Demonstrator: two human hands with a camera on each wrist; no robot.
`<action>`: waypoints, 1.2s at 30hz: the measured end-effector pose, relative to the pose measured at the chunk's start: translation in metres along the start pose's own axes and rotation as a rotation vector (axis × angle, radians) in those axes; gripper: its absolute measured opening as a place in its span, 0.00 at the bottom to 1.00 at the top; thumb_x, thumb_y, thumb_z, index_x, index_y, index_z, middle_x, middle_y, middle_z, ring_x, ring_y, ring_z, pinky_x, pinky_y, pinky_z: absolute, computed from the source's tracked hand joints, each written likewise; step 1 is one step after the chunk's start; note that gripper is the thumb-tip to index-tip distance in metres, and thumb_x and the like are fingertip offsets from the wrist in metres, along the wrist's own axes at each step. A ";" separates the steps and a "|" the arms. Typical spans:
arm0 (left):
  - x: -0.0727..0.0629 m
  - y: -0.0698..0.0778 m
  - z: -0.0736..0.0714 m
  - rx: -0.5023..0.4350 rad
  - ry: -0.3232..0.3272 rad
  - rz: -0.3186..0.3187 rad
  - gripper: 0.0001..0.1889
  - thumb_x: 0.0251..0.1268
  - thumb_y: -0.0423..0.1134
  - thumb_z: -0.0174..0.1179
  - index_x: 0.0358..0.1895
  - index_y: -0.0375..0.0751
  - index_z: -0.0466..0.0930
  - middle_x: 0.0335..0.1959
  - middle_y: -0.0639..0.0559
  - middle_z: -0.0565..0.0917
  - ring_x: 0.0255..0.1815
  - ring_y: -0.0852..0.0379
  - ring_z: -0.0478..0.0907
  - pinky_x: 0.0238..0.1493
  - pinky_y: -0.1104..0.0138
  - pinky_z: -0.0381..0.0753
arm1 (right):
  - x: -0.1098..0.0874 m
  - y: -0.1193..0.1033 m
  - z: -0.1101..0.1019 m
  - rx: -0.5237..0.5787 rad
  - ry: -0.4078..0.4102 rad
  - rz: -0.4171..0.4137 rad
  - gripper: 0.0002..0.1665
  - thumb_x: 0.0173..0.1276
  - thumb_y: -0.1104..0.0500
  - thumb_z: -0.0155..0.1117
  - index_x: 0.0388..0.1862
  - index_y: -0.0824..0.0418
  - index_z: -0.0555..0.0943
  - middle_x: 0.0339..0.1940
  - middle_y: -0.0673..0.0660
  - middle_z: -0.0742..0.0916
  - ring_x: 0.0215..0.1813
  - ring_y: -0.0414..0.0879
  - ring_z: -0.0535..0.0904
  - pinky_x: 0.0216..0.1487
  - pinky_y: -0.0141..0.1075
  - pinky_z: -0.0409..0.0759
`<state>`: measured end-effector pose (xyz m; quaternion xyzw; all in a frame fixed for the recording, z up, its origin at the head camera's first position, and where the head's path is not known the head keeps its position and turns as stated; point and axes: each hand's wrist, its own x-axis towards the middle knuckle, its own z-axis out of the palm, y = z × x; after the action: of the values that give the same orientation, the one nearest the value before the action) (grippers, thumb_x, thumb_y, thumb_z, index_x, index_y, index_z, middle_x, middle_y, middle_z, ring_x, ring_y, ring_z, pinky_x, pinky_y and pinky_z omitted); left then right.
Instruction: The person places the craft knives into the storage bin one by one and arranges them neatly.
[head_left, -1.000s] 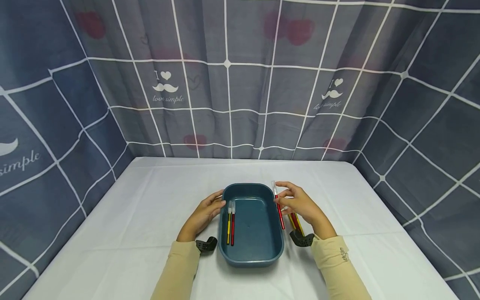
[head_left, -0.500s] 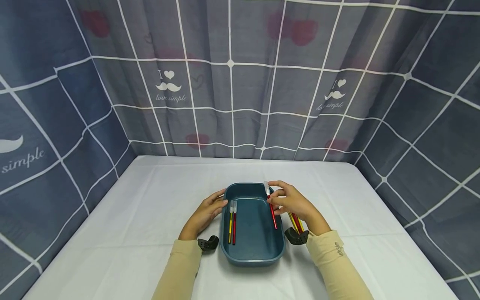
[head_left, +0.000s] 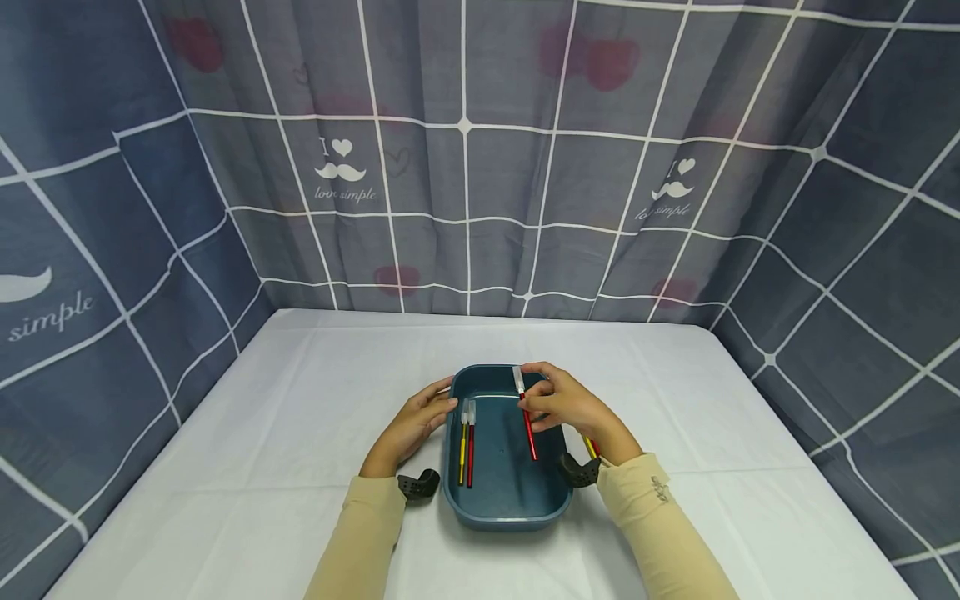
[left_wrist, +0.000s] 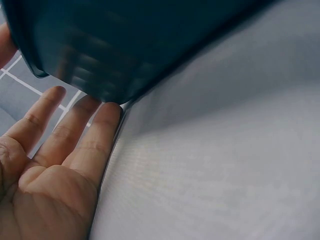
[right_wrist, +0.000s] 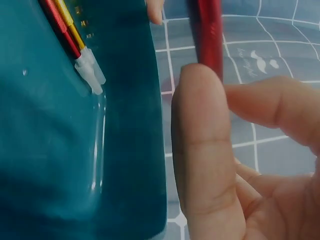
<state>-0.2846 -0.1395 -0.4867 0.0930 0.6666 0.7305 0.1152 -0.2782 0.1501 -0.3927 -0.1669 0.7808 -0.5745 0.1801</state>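
Observation:
A deep blue-green plastic bin (head_left: pixel 506 523) stands on the white cloth. My left hand (head_left: pixel 408 432) rests on its left side; in the left wrist view the straight fingers (left_wrist: pixel 97 145) touch the outer wall. My right hand (head_left: pixel 573 407) pinches a red craft knife (head_left: pixel 529 433) between thumb and fingers, clear cap pointing away, over the bin's right half. Inside, along the left wall, a yellow craft knife (head_left: pixel 462 454) and another red one (head_left: pixel 471 454) lie side by side, with knurled collars and translucent caps showing in the right wrist view.
More red and yellow craft knives (head_left: pixel 592 447) lie on the table to the right of the bin, mostly hidden behind my right wrist. Grey-blue checked curtains (head_left: pixel 495 183) enclose the table at the back and both sides. A black wrist mount (head_left: pixel 418 484) sits close to the bin's left wall.
My right hand has carried the red craft knife leftward from beside the bin's right rim to over the inside. My left hand stays at the bin's left side.

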 end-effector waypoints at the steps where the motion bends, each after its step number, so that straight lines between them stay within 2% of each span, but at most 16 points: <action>1: 0.000 0.000 0.000 0.002 0.000 0.003 0.35 0.82 0.37 0.59 0.85 0.32 0.58 0.81 0.29 0.66 0.81 0.37 0.66 0.82 0.48 0.64 | 0.001 0.000 0.001 0.000 -0.002 0.001 0.40 0.75 0.71 0.61 0.82 0.74 0.59 0.44 0.65 0.88 0.38 0.45 0.83 0.44 0.47 0.93; 11: 0.000 0.000 0.001 -0.002 0.017 -0.004 0.35 0.82 0.36 0.59 0.85 0.33 0.58 0.81 0.29 0.66 0.80 0.38 0.67 0.82 0.48 0.64 | 0.013 -0.001 0.011 0.065 -0.021 0.052 0.41 0.74 0.71 0.61 0.82 0.73 0.58 0.41 0.58 0.87 0.38 0.45 0.83 0.44 0.45 0.92; 19: 0.001 0.000 -0.001 -0.008 0.000 -0.001 0.35 0.82 0.35 0.58 0.86 0.32 0.57 0.81 0.29 0.66 0.80 0.40 0.68 0.81 0.53 0.67 | 0.020 0.002 0.018 0.082 -0.017 0.109 0.44 0.72 0.72 0.61 0.84 0.71 0.56 0.43 0.61 0.86 0.38 0.47 0.83 0.40 0.40 0.92; 28: 0.001 0.000 0.001 0.001 0.015 -0.007 0.35 0.82 0.35 0.58 0.86 0.32 0.58 0.81 0.29 0.66 0.79 0.40 0.69 0.81 0.52 0.67 | 0.026 0.001 0.027 0.071 -0.018 0.137 0.43 0.73 0.73 0.61 0.83 0.72 0.56 0.46 0.66 0.87 0.38 0.49 0.83 0.41 0.42 0.92; 36: 0.000 0.002 0.001 -0.012 0.013 -0.009 0.34 0.83 0.34 0.57 0.86 0.33 0.57 0.81 0.29 0.66 0.79 0.41 0.69 0.79 0.56 0.71 | 0.034 0.000 0.031 0.073 -0.010 0.187 0.44 0.72 0.74 0.64 0.83 0.70 0.59 0.47 0.66 0.87 0.37 0.48 0.82 0.41 0.42 0.93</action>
<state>-0.2845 -0.1390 -0.4850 0.0846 0.6633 0.7347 0.1147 -0.2931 0.1078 -0.4041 -0.0897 0.7706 -0.5824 0.2426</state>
